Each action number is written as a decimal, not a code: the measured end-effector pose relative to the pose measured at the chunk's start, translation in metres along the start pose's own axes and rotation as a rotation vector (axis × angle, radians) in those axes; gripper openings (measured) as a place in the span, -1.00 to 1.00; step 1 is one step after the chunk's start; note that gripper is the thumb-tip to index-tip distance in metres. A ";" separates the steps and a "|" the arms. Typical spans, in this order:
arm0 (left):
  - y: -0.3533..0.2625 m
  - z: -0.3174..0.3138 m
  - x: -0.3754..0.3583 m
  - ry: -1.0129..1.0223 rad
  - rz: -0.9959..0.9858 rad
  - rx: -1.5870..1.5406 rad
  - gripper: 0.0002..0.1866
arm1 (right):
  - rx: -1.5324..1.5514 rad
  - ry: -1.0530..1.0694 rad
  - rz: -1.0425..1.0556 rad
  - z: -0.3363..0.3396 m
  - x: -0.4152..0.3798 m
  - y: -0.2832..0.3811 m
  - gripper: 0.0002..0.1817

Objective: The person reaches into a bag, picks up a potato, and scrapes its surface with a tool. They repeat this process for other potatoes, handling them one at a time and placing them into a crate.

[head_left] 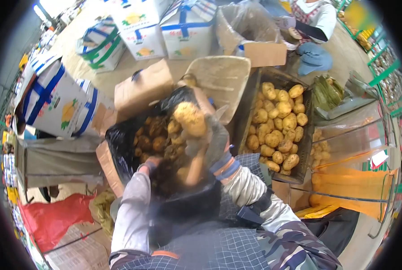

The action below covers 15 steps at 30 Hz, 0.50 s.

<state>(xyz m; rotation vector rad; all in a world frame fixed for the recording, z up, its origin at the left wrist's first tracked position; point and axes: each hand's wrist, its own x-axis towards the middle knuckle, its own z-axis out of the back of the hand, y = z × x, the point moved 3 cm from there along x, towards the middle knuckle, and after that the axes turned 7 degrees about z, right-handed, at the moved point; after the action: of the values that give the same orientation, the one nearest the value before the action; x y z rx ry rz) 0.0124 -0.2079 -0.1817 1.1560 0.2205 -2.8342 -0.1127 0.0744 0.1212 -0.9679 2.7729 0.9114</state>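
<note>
My right hand [213,143], in a grey glove, is raised over the box and grips a large pale potato [190,118]. Below it stands a cardboard box lined with a black plastic bag [120,144], holding several brown potatoes [158,135]. My left hand [149,164] reaches down into that box among the potatoes. Its fingers are blurred and partly hidden, so its grip is unclear. Right of the box, a dark crate [247,114] is filled with several yellow potatoes [277,123].
White cartons with blue straps [52,96] stand at the left and back. An empty tan tray [221,78] leans behind the box. Another person [315,20] sits at the back right. An orange mesh bag on a metal frame [354,184] stands right; a red bag [52,218] lies lower left.
</note>
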 end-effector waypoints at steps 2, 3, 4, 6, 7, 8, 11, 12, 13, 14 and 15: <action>0.026 -0.045 0.025 -0.084 -0.093 0.161 -0.58 | 0.184 0.062 -0.069 -0.006 -0.001 0.002 -0.42; 0.034 -0.056 0.043 -0.067 -0.125 0.153 -0.58 | 0.174 0.049 -0.034 -0.014 -0.007 0.015 -0.42; 0.033 -0.053 0.051 -0.051 -0.142 0.139 -0.58 | 0.178 0.062 0.023 -0.015 -0.010 0.022 -0.43; 0.032 -0.052 0.064 0.002 -0.134 0.115 -0.57 | 0.203 0.123 0.127 -0.005 -0.013 0.038 -0.46; 0.034 -0.053 0.067 0.031 -0.121 0.117 -0.57 | 0.219 0.133 0.274 0.004 -0.018 0.067 -0.48; 0.039 -0.057 0.069 0.053 -0.107 0.131 -0.56 | 0.236 0.152 0.401 0.009 -0.023 0.097 -0.51; 0.061 -0.087 0.073 0.074 -0.133 0.247 -0.55 | 0.321 0.441 0.573 0.034 -0.055 0.200 -0.59; 0.064 -0.096 0.075 0.068 -0.150 0.256 -0.54 | 0.356 0.579 0.595 0.044 -0.076 0.245 -0.62; 0.064 -0.101 0.079 0.051 -0.174 0.253 -0.54 | 0.142 0.466 0.881 0.043 -0.101 0.285 -0.55; 0.060 -0.099 0.072 0.120 -0.050 -0.153 -0.57 | -0.139 0.237 1.157 0.043 -0.128 0.324 -0.48; 0.051 -0.093 0.062 0.155 0.075 -0.698 -0.56 | -0.361 -0.050 1.353 0.043 -0.155 0.361 -0.41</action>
<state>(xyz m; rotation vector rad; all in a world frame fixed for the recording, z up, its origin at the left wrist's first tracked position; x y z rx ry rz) 0.0384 -0.2446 -0.2966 1.1588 1.0424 -2.2738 -0.2060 0.4094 0.3094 1.1549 2.9974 1.4502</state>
